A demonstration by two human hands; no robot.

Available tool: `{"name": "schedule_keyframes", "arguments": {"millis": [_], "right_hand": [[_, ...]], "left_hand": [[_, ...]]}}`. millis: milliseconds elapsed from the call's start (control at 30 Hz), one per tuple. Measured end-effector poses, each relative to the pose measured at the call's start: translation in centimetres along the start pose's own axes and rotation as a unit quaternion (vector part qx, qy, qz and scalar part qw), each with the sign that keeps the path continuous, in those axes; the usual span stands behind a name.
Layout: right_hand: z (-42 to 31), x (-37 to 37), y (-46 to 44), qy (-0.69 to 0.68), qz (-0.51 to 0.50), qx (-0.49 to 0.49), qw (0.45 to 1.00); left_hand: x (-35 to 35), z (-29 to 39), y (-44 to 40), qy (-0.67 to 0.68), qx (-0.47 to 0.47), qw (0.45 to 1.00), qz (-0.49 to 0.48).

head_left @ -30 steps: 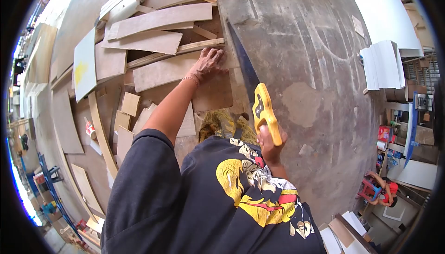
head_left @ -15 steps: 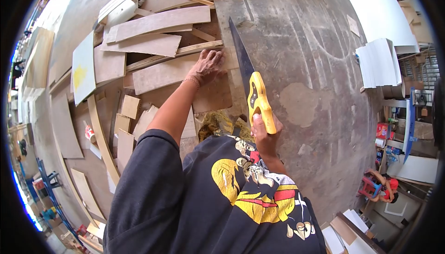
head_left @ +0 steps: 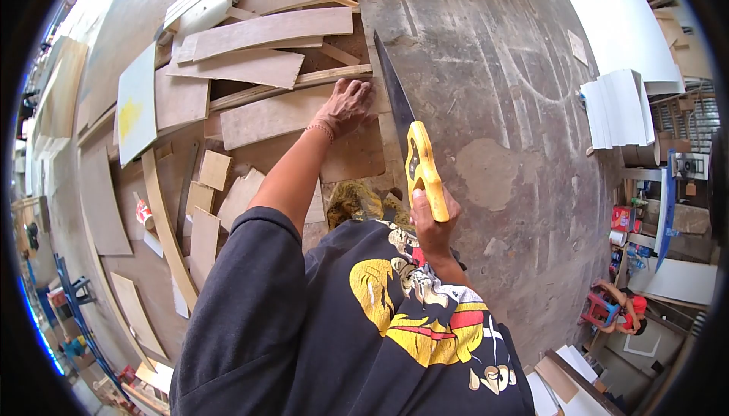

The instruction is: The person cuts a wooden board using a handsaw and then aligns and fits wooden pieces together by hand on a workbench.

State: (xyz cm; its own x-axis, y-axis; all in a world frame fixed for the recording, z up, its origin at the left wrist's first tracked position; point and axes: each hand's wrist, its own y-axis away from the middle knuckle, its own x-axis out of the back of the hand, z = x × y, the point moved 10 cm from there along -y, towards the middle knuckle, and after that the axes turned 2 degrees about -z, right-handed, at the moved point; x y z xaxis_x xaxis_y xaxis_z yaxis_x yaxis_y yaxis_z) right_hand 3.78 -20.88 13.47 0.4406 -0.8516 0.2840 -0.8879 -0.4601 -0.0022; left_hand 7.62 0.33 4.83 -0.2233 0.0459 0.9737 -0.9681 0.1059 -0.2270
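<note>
My right hand (head_left: 434, 215) is wrapped round the yellow handle of a hand saw (head_left: 425, 169), whose dark blade points up and slightly left. The blade lies along the right side of the wood pieces, near a pale board edge. My left hand (head_left: 347, 107) presses down with bent fingers at the right end of a plywood strip (head_left: 266, 117), just below a long narrow batten (head_left: 292, 81). Whether its fingers grip an edge is hard to tell.
Several plywood offcuts (head_left: 273, 27) lie loosely stacked at the upper left. A white board with a yellow stain (head_left: 137, 104) leans beside them. White panels (head_left: 619, 108) stand at the right. A person in red (head_left: 634, 313) sits at the lower right.
The saw has moved up and slightly left from a second ago, then shifted only a little. My left hand stays on the same strip. The view has shifted slightly.
</note>
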Motion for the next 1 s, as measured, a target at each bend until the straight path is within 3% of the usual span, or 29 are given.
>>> {"name": "schedule_keyframes", "arguments": {"millis": [167, 233, 500, 700, 767, 867, 967, 1000], "right_hand": [[-0.7, 0.8, 1.4, 0.014, -0.014, -0.009, 1.000], [-0.7, 1.0, 2.2, -0.041, -0.032, -0.066, 0.996], [-1.8, 1.1, 1.8, -0.047, -0.048, -0.071, 0.995], [-3.1, 1.2, 0.9, -0.120, -0.007, -0.130, 0.984], [-3.8, 0.5, -0.9, -0.084, -0.011, -0.123, 0.989], [1.8, -3.1, -8.8, -0.159, 0.000, -0.133, 0.978], [0.9, -5.3, -13.1, 0.048, 0.002, 0.011, 0.999], [1.2, -5.5, -12.8, 0.045, -0.002, -0.008, 0.999]], "left_hand": [[-0.2, 0.0, 0.0, -0.013, 0.000, 1.000, -0.006], [-0.2, -0.1, 0.0, -0.006, -0.002, 1.000, -0.001], [-0.8, -0.3, 0.1, -0.018, 0.007, 1.000, -0.009], [-0.5, -0.3, 0.2, 0.013, 0.017, 1.000, -0.010], [-0.4, -0.6, 0.2, 0.020, 0.025, 0.999, 0.007], [-0.8, -0.8, 0.1, 0.008, 0.013, 1.000, -0.013], [-1.0, -0.2, 0.3, -0.014, 0.008, 1.000, -0.017], [-0.4, -0.5, 0.1, -0.013, 0.021, 0.999, -0.045]]}}
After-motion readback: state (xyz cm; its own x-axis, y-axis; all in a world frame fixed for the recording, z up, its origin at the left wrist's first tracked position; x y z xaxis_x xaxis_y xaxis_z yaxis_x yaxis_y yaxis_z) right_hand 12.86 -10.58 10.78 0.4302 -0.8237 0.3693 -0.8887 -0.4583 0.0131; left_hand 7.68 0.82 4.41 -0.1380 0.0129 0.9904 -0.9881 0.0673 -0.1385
